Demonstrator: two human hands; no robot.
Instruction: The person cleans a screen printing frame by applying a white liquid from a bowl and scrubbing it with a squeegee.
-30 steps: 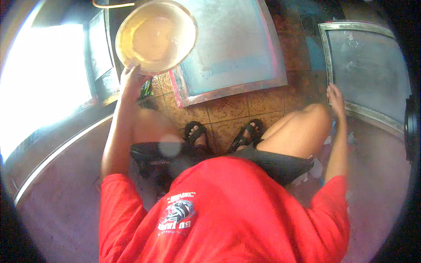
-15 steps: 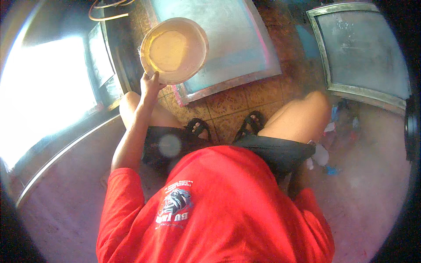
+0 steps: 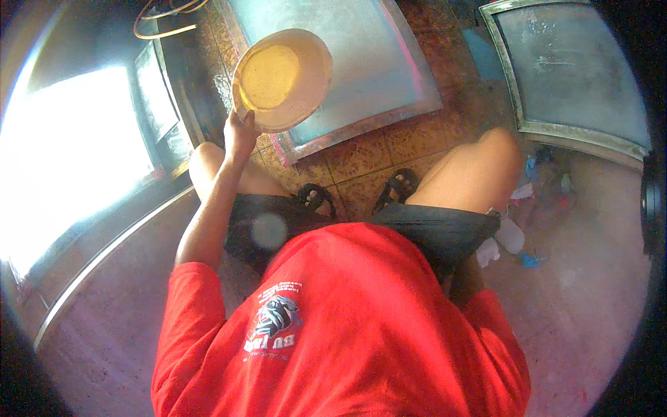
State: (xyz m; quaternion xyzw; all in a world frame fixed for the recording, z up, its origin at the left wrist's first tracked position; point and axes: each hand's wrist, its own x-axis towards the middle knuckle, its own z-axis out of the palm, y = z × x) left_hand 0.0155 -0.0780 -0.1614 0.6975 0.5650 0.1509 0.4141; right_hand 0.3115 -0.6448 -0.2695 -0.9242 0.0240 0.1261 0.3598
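My left hand [image 3: 241, 132] grips the near rim of a round, pale plastic basin [image 3: 309, 83], thumb over the edge. Yellowish liquid [image 3: 271, 75] lies toward the left of the basin, which is tilted that way. The basin is held above a large framed screen [image 3: 361, 62] with a grey-blue, hazy surface and pinkish stains along its frame. My right arm [image 3: 464, 283] goes down beside my right thigh, and the hand on it is hidden.
Another framed screen [image 3: 580, 69] leans at the far right. Brown patterned tiles [image 3: 358, 154] lie under my sandalled feet. A hose [image 3: 163, 33] curls at the far left, near a bright glaring area. Small scraps [image 3: 511, 236] litter the floor at right.
The basin has tipped further, and its yellow liquid has gathered more to the left side. My left hand keeps its grip on the rim. The view has shifted slightly.
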